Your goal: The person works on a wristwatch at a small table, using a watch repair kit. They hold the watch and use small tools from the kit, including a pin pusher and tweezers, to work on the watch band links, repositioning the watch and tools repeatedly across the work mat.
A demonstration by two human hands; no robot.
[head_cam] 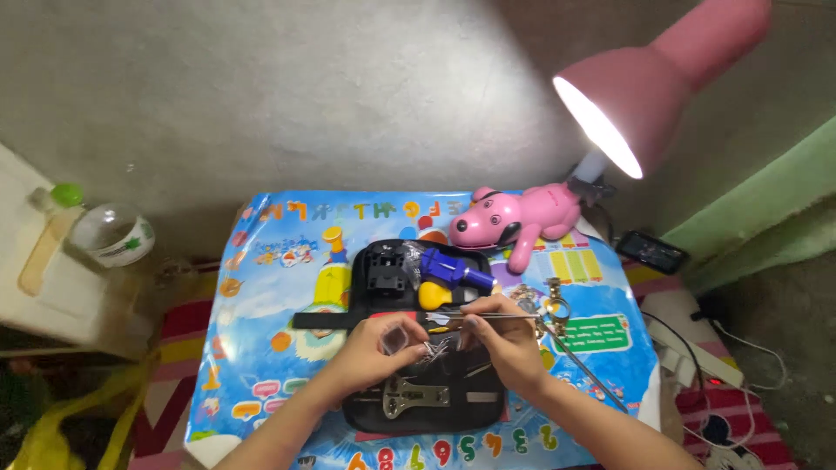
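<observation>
My left hand (374,348) pinches a small clear plastic piece over an open black tool case (370,413). My right hand (501,335) grips thin metal tweezers (470,316) that point left toward that piece. A small metal watch band lies between both hands. Inside the case sit a black square holder (381,271), a blue tool (453,270), a yellow round tool (435,296) and a silver wrench-like tool (414,396).
The case lies on a small table with a bright blue cartoon cover (261,348). A pink dog-shaped lamp (522,218) with a lit pink shade (644,96) stands at the back right. A phone (651,251) and power strip (697,352) lie at right, a bottle (109,233) at left.
</observation>
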